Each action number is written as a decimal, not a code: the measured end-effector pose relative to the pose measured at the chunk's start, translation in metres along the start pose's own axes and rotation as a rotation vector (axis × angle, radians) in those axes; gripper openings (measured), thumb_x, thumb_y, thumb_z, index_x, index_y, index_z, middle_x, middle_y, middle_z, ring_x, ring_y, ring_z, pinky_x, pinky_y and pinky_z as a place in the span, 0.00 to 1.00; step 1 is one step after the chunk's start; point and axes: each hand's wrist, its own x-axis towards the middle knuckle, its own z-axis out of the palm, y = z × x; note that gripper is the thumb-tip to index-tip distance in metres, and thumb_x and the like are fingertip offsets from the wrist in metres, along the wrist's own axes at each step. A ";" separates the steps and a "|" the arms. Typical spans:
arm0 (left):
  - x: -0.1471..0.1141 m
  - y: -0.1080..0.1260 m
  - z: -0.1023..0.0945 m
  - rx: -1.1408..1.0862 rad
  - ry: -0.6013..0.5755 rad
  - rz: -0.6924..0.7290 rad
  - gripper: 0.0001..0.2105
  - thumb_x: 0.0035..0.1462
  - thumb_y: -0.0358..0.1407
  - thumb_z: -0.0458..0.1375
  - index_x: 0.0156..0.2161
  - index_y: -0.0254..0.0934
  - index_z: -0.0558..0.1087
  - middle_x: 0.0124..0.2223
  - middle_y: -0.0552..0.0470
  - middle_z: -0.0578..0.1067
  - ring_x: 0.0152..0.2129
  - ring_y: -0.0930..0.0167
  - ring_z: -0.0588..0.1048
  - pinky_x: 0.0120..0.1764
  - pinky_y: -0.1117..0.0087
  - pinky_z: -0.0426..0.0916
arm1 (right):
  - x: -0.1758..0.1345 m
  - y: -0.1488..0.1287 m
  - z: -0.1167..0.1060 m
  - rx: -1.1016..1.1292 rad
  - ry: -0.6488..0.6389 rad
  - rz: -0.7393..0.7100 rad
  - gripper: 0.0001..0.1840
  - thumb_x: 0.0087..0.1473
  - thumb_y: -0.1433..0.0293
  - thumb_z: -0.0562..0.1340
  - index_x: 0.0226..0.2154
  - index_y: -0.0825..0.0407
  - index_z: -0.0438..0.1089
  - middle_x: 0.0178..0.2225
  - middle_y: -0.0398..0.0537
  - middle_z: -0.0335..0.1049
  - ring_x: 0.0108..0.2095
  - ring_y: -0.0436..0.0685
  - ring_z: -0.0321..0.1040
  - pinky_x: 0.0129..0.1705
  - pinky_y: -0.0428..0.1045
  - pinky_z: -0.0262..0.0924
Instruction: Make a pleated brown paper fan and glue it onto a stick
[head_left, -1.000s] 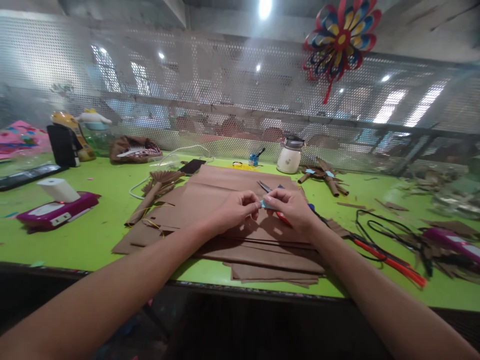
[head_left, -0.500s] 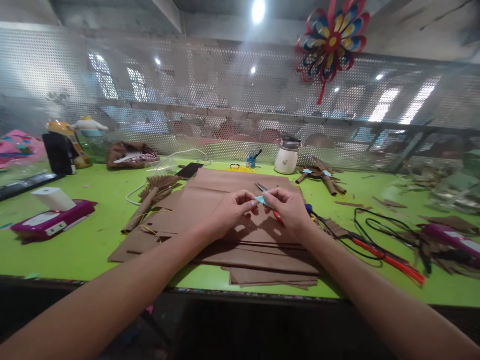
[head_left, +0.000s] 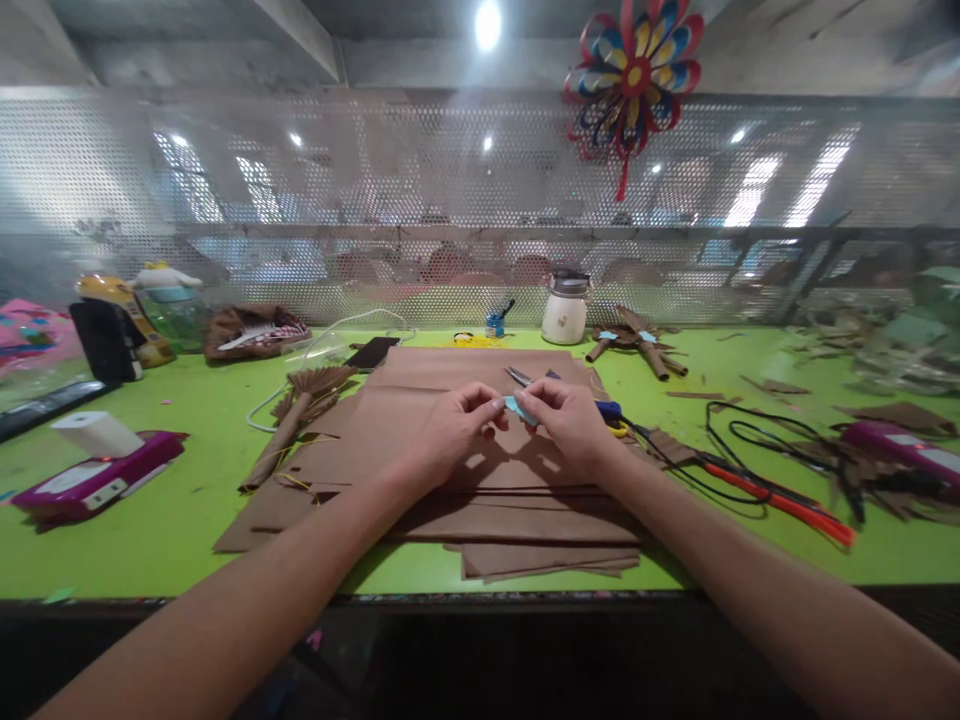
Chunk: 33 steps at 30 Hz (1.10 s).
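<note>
A small piece of light blue paper (head_left: 517, 408) is pinched between both hands, above a stack of brown paper sheets (head_left: 412, 390). My left hand (head_left: 457, 430) grips its left end with thumb and forefinger. My right hand (head_left: 566, 425) has the other end in the same kind of pinch. Just behind the right hand lie scissors (head_left: 519, 377), their blades showing and the rest largely covered by the hand. A blue-handled tool (head_left: 609, 409) rests to the right of that hand.
Left of the stack lie rolled and pleated brown paper pieces (head_left: 289, 420) and a purple power strip (head_left: 105, 478). A red-handled tool (head_left: 780, 497) with a black cord lies right. Behind stand a white jar (head_left: 564, 312), a blue pot (head_left: 495, 324) and a phone (head_left: 373, 353).
The head view has shifted slightly, moving the background left. Both hands still pinch the blue paper, which is now tilted a little differently between the fingertips.
</note>
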 end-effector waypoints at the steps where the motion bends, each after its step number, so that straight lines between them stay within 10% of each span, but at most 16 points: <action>1: 0.000 0.000 0.000 0.008 0.004 0.003 0.10 0.50 0.40 0.56 0.28 0.33 0.67 0.25 0.54 0.70 0.23 0.77 0.66 0.28 0.74 0.60 | 0.000 0.000 0.000 0.004 -0.013 0.009 0.15 0.47 0.60 0.60 0.22 0.56 0.65 0.17 0.41 0.62 0.19 0.47 0.57 0.23 0.44 0.53; 33: -0.004 0.002 -0.002 0.070 -0.223 -0.125 0.08 0.48 0.39 0.56 0.26 0.34 0.66 0.21 0.56 0.66 0.16 0.78 0.63 0.22 0.75 0.59 | 0.007 0.004 -0.021 -0.094 -0.217 -0.007 0.13 0.44 0.61 0.62 0.24 0.56 0.68 0.18 0.40 0.62 0.18 0.45 0.56 0.21 0.43 0.51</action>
